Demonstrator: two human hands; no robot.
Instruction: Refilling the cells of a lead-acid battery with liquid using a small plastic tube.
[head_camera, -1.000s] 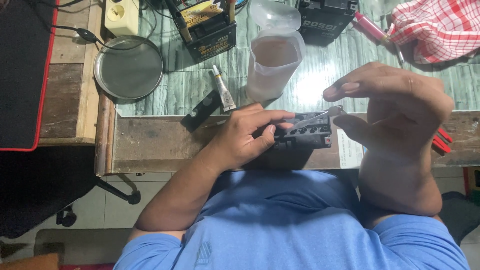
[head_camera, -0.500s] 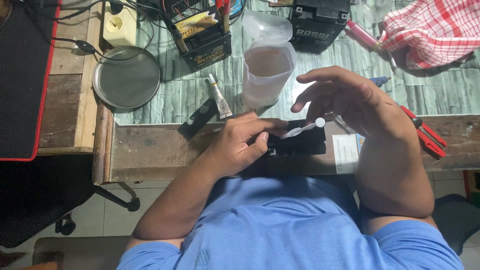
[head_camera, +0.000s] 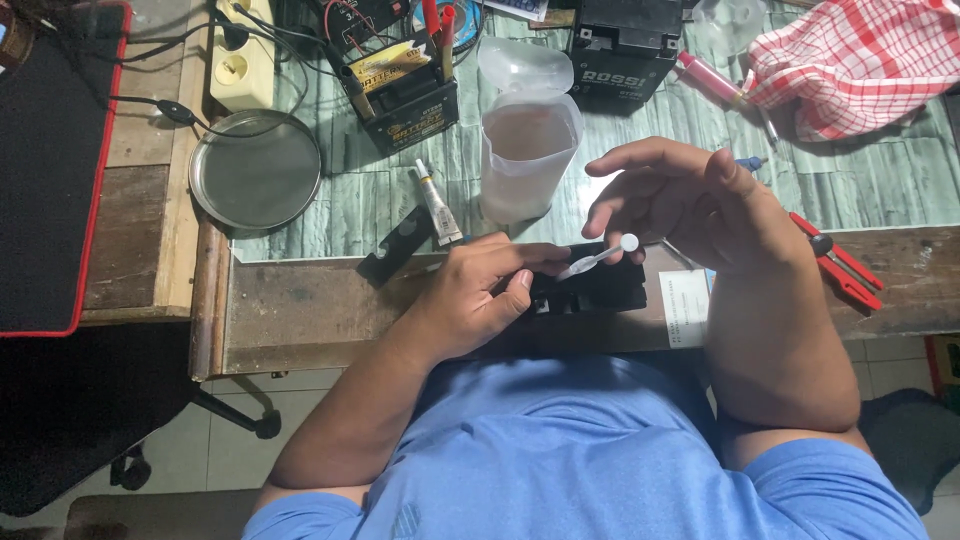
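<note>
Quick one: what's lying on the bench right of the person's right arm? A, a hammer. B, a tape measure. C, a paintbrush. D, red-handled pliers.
D: red-handled pliers lie on the wooden bench edge, just right of the right hand and its forearm.

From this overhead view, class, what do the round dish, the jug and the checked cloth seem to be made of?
Round dish: probably metal, dull grey with a raised rim.
Jug: translucent plastic, cloudy walls showing liquid inside.
Checked cloth: woven fabric, red and white, soft crumpled folds.
</note>
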